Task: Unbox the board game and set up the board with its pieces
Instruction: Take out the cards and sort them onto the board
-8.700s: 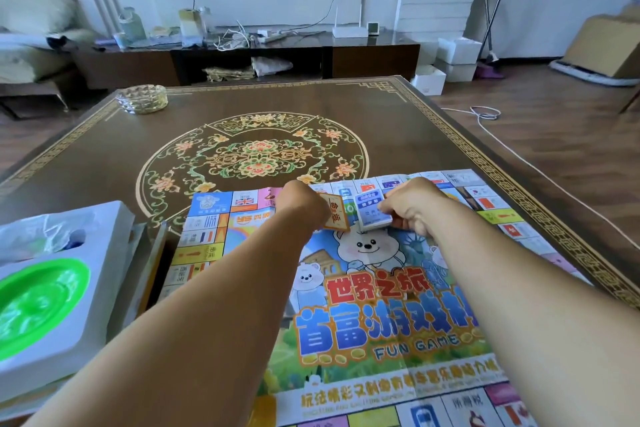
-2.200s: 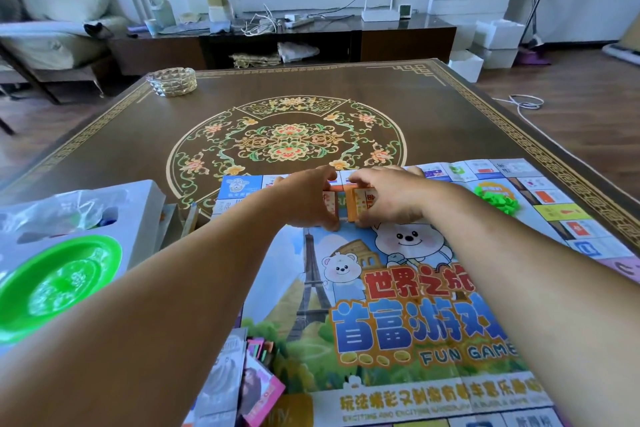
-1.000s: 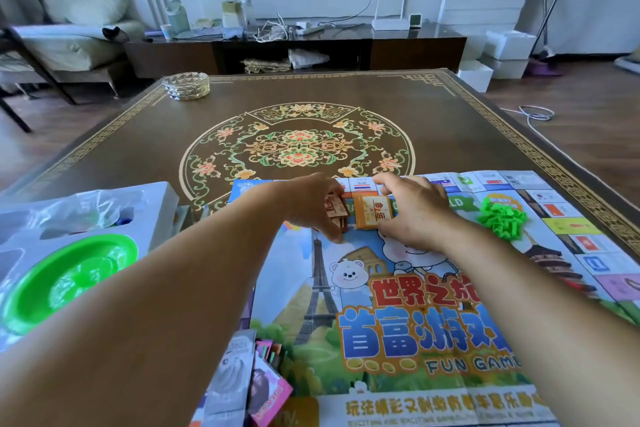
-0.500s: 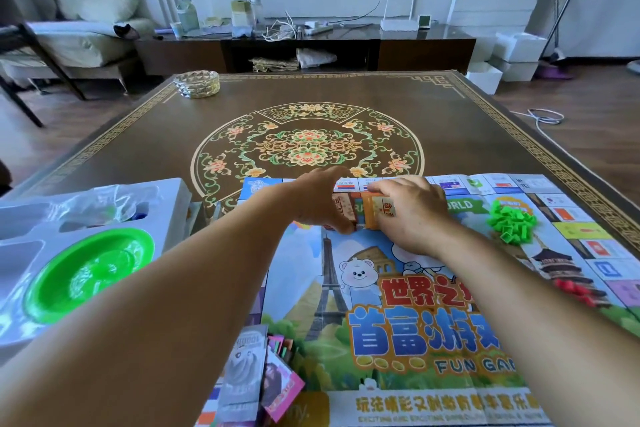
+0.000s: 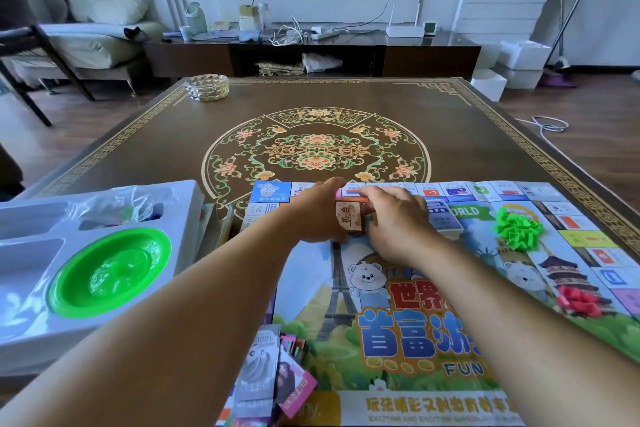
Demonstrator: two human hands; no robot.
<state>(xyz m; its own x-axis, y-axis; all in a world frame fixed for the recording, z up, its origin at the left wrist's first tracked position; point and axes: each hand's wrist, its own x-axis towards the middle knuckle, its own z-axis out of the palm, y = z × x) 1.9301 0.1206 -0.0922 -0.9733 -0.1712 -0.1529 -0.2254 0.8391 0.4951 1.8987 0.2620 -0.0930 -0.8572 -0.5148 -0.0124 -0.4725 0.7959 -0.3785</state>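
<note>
Head view: the game board [image 5: 398,322] lies unfolded on the near right part of the dark patterned table [image 5: 485,135]. Near the board's far edge, the left hand [image 5: 318,215] and right hand [image 5: 394,222] meet around a small stack of orange cards [image 5: 349,222] standing on edge; the fingers of both hands are curled closed against it, the left from the left side, the right from the right and top. A blue card stack [image 5: 445,220] lies just beside the right hand. Green pieces [image 5: 517,230] and red pieces [image 5: 578,300] sit in separate heaps on the board's right side. Paper money [image 5: 266,378] overlaps the board's near left edge. A white tray [image 5: 180,218] (holding a green bowl [image 5: 109,274]) rests left of the board.
</note>
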